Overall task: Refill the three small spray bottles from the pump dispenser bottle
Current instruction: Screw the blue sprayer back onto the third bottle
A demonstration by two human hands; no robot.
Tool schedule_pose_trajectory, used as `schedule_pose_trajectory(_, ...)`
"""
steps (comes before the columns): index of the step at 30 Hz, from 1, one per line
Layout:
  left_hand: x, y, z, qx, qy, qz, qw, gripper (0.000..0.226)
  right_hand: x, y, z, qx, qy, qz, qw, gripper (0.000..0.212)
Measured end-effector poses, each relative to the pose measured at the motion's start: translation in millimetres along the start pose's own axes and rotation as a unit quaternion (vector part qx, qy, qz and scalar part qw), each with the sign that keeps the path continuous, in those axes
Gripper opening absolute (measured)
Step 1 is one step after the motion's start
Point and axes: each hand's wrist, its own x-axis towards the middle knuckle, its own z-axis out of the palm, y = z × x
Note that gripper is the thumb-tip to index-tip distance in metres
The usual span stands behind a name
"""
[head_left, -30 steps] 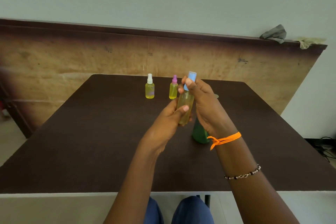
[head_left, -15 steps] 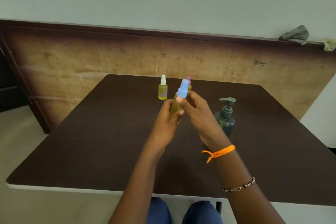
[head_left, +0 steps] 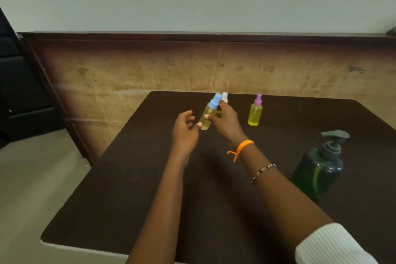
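Note:
My right hand (head_left: 225, 123) grips a small spray bottle with a blue cap (head_left: 209, 113), full of yellow liquid and tilted, above the far part of the dark table (head_left: 150, 178). My left hand (head_left: 184, 133) is beside it with relaxed fingers; its thumb tip touches the bottle's base. A white-capped spray bottle (head_left: 224, 97) stands behind my right hand, mostly hidden. A pink-capped spray bottle (head_left: 255, 111) of yellow liquid stands upright to the right. The dark green pump dispenser bottle (head_left: 320, 167) stands at the near right.
A brown wooden panel (head_left: 150, 75) runs along the wall behind the table. The table's left edge drops to a beige floor (head_left: 32, 188). A dark piece of furniture (head_left: 17, 92) stands at the far left.
My left hand has let go of the blue-capped bottle and opened. My right hand has carried the bottle forward toward the far bottles. The view has swung left.

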Motion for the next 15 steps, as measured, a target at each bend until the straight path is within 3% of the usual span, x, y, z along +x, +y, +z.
schedule_pose_trajectory(15, 51, -40, -25, 0.017, 0.026, -0.059, 0.998, 0.036, 74, 44, 83, -0.117, 0.021, 0.000, 0.993, 0.035)
